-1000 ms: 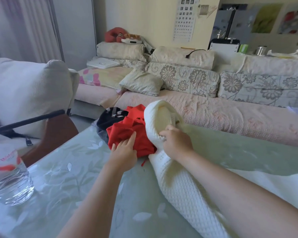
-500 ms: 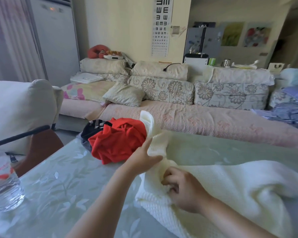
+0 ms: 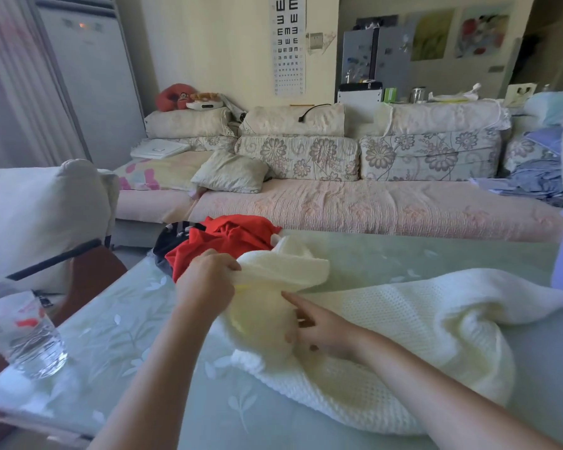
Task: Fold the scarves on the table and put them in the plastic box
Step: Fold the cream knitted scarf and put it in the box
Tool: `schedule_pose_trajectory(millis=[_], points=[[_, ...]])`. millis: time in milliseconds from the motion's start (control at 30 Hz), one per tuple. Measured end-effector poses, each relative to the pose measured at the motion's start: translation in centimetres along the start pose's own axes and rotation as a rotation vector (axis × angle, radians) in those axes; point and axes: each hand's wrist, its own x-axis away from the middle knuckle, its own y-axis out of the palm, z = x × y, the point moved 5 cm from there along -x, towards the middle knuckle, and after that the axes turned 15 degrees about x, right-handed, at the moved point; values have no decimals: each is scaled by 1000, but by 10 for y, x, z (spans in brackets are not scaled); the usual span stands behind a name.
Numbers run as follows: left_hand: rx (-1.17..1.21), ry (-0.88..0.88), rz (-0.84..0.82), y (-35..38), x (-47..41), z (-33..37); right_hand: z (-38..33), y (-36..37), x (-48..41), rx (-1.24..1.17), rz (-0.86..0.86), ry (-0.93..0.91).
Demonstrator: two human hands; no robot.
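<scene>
Head view | right hand (image 3: pixel 319 332) rests on cream scarf (image 3: pixel 403 336), forefinger straight, other fingers curled, cannot tell if it holds cloth | scarf lies across counter (image 3: pixel 127 336) toward right | left hand (image 3: pixel 205 284) grips its raised end | red scarf (image 3: pixel 228 238) bunched just beyond, far left

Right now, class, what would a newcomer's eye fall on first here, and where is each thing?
A big cream scarf sprawls across the table, middle to right; the left hand grips its raised end, the right hand lies on it, forefinger out. Behind, at the far edge, a bright red scarf sits bunched.
</scene>
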Motion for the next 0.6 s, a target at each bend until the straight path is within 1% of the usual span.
schedule_pose_trajectory(millis=[33, 67, 100, 133, 167, 200, 233, 267, 300, 333, 400, 433, 467, 500, 533, 600], points=[[-137, -61, -4, -3, 3, -7, -3, 6, -1, -14, -28, -21], [-235, -86, -28, -2, 7, -10, -5, 9, -2, -32, -31, -32], [-263, -54, -50, 2, 10, -7, -7, 8, -2, -43, 3, -27], [-228, 27, -66, 8, 13, 3, -8, 2, 1, -25, 73, -3], [-153, 130, -93, 15, 17, 17, -5, -7, 4, 64, 160, 29], [-51, 218, -143, 24, 22, 31, 0, -16, 8, 225, 229, 68], [46, 260, -226, 36, 28, 43, 7, -24, 13, 430, 262, 97], [107, 262, -327, 48, 35, 51, 18, -30, 17, 632, 251, 125], [108, 232, -440, 63, 43, 56, 33, -33, 21, 778, 201, 171], [51, 184, -556, 77, 51, 57, 51, -36, 26, 845, 123, 246], [-157, 51, -772, 99, 62, 44, 86, -42, 36, 852, -13, 419], [-247, -10, -853, 105, 64, 35, 99, -47, 40, 842, -29, 485], [-292, -63, -900, 110, 63, 26, 109, -54, 44, 829, -11, 543], [-291, -103, -908, 114, 60, 16, 117, -62, 47, 821, 20, 599], [-277, -123, -889, 118, 55, 8, 122, -68, 49, 825, 47, 647], [-331, -73, -812, 123, 42, -5, 128, -76, 49, 836, 81, 709]])
